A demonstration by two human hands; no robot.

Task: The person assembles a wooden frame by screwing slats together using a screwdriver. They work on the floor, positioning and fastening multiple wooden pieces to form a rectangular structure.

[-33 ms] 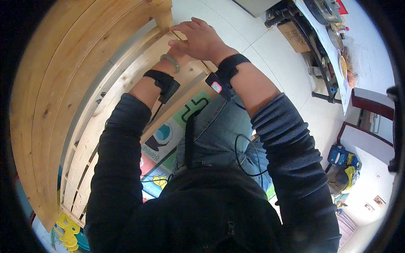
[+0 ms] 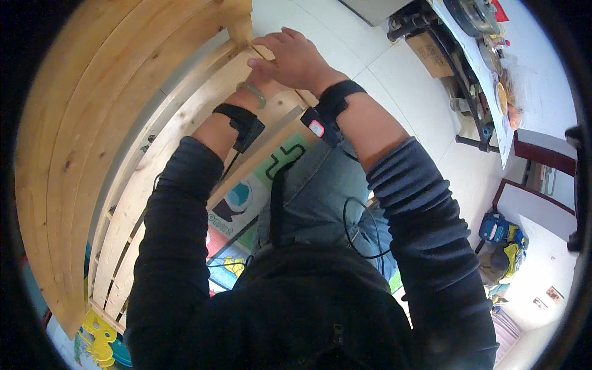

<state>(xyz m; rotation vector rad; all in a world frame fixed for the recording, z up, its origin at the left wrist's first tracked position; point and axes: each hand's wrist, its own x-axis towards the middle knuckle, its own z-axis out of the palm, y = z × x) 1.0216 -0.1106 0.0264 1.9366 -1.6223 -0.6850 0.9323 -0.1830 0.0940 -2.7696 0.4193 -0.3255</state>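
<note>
My right hand reaches over the far end of a pale wooden frame with slats. Its fingers stretch to the left, with the thumb apart from them, and nothing shows in its grasp. Just below it is my left hand, largely covered by the right one, so its fingers are hidden. A pale green bangle circles the left wrist. Black straps with small dark boxes sit on both forearms. Close to the hands stands a wooden corner post. Whether either hand touches the wood, I cannot tell.
A broad wooden panel rises along the left. Under my legs lies a colourful printed mat. At the right are a rack with pans, a cardboard box and bags. A black cable loops over my jeans.
My left forearm has shifted very slightly to the right. The right hand stays almost in the same place.
</note>
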